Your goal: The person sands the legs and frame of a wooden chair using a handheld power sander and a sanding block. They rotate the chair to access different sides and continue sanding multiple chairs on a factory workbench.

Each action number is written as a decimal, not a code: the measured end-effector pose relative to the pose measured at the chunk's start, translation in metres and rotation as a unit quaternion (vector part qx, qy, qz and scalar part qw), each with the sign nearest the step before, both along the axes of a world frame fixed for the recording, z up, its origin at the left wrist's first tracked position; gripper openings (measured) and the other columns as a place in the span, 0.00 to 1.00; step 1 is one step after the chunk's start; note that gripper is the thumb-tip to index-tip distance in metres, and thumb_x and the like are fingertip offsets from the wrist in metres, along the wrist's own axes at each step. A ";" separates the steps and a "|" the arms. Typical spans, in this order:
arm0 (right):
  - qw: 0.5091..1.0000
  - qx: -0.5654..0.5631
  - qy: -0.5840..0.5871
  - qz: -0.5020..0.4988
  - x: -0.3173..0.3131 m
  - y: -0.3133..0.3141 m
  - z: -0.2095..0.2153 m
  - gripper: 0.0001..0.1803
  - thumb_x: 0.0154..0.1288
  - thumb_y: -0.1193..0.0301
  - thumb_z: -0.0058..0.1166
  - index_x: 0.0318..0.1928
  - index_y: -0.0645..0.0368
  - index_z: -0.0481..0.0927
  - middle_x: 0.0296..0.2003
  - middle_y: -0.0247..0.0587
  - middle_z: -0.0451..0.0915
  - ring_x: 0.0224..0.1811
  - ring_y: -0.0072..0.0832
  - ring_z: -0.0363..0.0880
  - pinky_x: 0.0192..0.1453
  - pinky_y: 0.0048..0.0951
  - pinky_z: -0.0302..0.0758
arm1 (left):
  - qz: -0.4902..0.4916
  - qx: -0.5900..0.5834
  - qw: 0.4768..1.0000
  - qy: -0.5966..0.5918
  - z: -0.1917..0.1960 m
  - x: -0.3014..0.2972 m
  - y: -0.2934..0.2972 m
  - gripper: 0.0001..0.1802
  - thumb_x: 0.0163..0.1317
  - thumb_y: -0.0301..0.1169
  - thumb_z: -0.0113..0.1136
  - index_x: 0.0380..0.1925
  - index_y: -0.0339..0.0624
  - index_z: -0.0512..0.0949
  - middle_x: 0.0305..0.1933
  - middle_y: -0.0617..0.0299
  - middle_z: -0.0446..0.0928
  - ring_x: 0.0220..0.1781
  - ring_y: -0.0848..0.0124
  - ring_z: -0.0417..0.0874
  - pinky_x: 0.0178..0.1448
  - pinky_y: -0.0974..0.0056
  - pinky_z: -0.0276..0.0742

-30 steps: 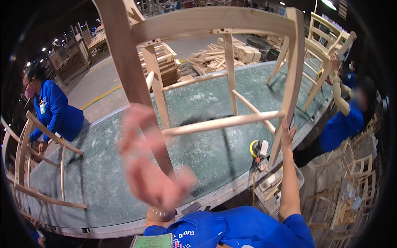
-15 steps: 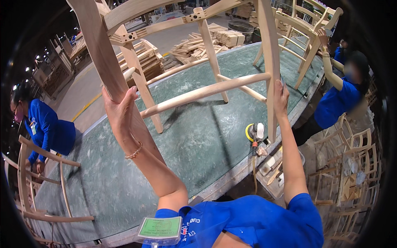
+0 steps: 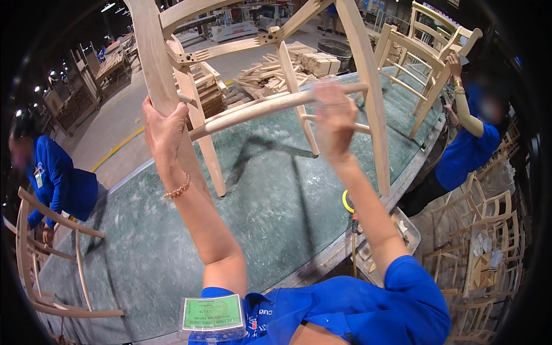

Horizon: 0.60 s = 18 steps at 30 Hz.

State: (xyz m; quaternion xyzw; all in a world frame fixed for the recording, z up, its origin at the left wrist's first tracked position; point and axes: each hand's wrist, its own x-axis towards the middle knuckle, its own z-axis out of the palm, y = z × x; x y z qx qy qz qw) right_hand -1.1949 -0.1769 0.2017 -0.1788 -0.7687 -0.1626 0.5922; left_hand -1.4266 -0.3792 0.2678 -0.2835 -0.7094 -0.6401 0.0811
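Note:
An unfinished pale wooden chair frame (image 3: pixel 376 126) stands in front of me on the green-topped work table (image 3: pixel 259 218). My left hand (image 3: pixel 165 129) is wrapped round its left near leg (image 3: pixel 154 63), with the thumb on the inner side. A round stretcher rail (image 3: pixel 253 116) joins the two near legs. My right hand (image 3: pixel 336 118) is at the right part of this rail; motion smears its fingers, so their grip cannot be made out. Partly behind my right forearm lies a sander with a yellow pad (image 3: pixel 348 201) at the table's near edge.
Another chair frame (image 3: pixel 428 75) stands at the table's far right, where a co-worker (image 3: pixel 468 144) touches it. On the left, a second co-worker (image 3: pixel 63 178) is beside a chair frame lying down (image 3: pixel 69 227). A tray (image 3: pixel 409 230) sits by the near edge. Wood pieces (image 3: pixel 276 69) are piled beyond the table.
My right hand has left the right near leg and moved left onto the stretcher rail. My left hand stays on its leg. The chair frame appears slightly shifted, and my forearm now covers part of the sander.

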 end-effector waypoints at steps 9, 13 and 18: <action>0.995 0.070 -0.067 0.035 -0.038 0.005 0.005 0.25 0.69 0.72 0.47 0.66 0.41 0.70 0.68 0.26 0.68 0.73 0.34 0.60 0.79 0.50 0.38 | 0.081 -0.083 0.992 0.051 -0.003 -0.030 0.007 0.40 0.45 0.39 0.65 0.60 0.35 0.66 0.50 0.47 0.80 0.49 0.59 0.84 0.56 0.59 0.76; 0.999 -0.017 0.038 0.003 -0.040 0.015 -0.002 0.27 0.69 0.75 0.46 0.66 0.42 0.70 0.69 0.27 0.65 0.74 0.34 0.58 0.79 0.48 0.40 | 0.060 -0.072 0.996 0.007 -0.003 -0.027 0.016 0.41 0.45 0.41 0.65 0.61 0.37 0.65 0.52 0.47 0.79 0.54 0.57 0.81 0.60 0.57 0.73; 0.990 0.084 -0.082 0.074 -0.087 -0.011 -0.017 0.31 0.66 0.77 0.47 0.69 0.41 0.64 0.71 0.25 0.61 0.76 0.32 0.52 0.80 0.48 0.40 | 0.048 -0.018 0.997 0.062 -0.010 -0.033 0.021 0.34 0.52 0.31 0.64 0.57 0.28 0.66 0.36 0.54 0.78 0.30 0.71 0.80 0.34 0.66 0.77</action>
